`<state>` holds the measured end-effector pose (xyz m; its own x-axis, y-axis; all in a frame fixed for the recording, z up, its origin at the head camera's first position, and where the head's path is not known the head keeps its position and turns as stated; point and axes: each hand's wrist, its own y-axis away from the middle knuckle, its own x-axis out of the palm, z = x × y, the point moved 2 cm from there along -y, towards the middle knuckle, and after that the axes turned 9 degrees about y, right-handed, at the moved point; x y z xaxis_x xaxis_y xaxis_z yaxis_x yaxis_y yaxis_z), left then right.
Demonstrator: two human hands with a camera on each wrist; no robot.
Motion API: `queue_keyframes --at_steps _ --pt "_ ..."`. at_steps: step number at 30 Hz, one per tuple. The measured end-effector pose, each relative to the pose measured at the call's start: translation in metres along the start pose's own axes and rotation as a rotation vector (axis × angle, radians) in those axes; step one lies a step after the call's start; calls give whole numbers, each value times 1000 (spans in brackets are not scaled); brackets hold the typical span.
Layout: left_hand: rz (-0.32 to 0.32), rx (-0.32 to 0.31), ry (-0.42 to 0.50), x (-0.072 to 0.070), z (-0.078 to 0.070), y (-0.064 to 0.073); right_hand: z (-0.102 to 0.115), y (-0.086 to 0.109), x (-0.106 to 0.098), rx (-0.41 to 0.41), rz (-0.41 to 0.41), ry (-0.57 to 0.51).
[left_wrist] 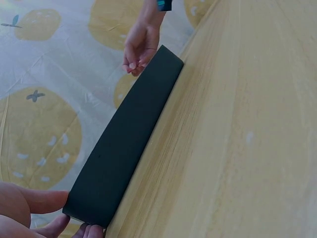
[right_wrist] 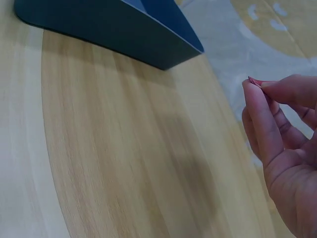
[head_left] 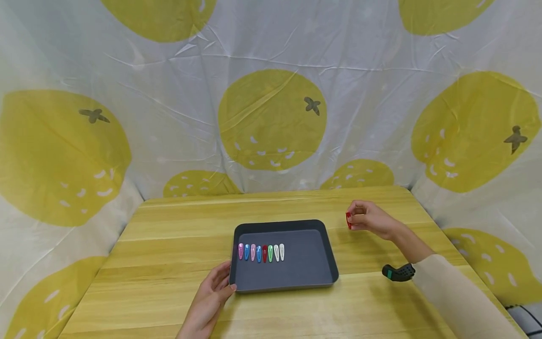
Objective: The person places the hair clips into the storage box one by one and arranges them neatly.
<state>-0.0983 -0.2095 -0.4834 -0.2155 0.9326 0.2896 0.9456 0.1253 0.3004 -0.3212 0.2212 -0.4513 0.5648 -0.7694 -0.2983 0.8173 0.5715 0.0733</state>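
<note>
A dark grey tray (head_left: 296, 286) rests on the table, with a row of several snap hair clips in its left half. They run from a pink hair clip (head_left: 241, 251) through blue, red and green to a white hair clip (head_left: 282, 252). My left hand (head_left: 208, 297) grips the tray's near left corner, thumb at the rim and fingers against the outer side. Off to the right of the tray, my right hand (head_left: 369, 219) pinches a red hair clip (head_left: 349, 220) between thumb and fingers, raised above the table. In the right wrist view only a thin red edge of that clip shows.
The wooden table (head_left: 178, 240) has light and dark yellow grain. Behind it and along both sides hangs a white curtain (head_left: 364, 108) printed with yellow fruit. A black band (head_left: 398, 273) sits at the right wrist. Dark cables (head_left: 529, 314) show at the lower right.
</note>
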Motion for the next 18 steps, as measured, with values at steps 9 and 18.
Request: queue_keyframes --at_steps 9,18 --pt "-8 -1 0 1 -2 0 12 -6 17 -24 7 -13" --pt "6 2 7 0 -1 1 18 -13 39 -18 8 -37"
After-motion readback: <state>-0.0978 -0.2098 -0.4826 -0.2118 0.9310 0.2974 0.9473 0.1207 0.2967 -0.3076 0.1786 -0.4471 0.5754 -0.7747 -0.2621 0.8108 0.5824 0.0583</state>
